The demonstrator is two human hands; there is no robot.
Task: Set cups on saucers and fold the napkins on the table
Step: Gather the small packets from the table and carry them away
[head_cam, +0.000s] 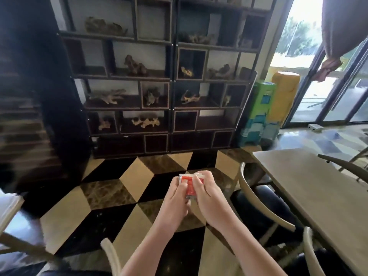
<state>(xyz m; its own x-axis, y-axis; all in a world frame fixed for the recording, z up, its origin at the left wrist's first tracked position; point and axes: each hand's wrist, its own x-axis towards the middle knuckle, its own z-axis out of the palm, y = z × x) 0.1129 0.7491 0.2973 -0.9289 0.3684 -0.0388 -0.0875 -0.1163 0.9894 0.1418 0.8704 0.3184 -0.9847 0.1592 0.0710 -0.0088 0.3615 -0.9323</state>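
Both of my hands hold a small red and white packet (189, 186) out in front of me, above the patterned floor. My left hand (176, 198) grips its left side and my right hand (207, 198) grips its right side, fingers curled over the top. The packet looks like a wrapped napkin pack, though its print is too blurred to read. No cups or saucers are in view.
A beige table (310, 188) stands at the right with curved-back chairs (258, 206) along its near side. A dark display shelf (159, 76) with carved wood pieces fills the back wall. Another chair back (111, 253) is at the bottom. Coloured boxes (266, 108) stand by the glass door.
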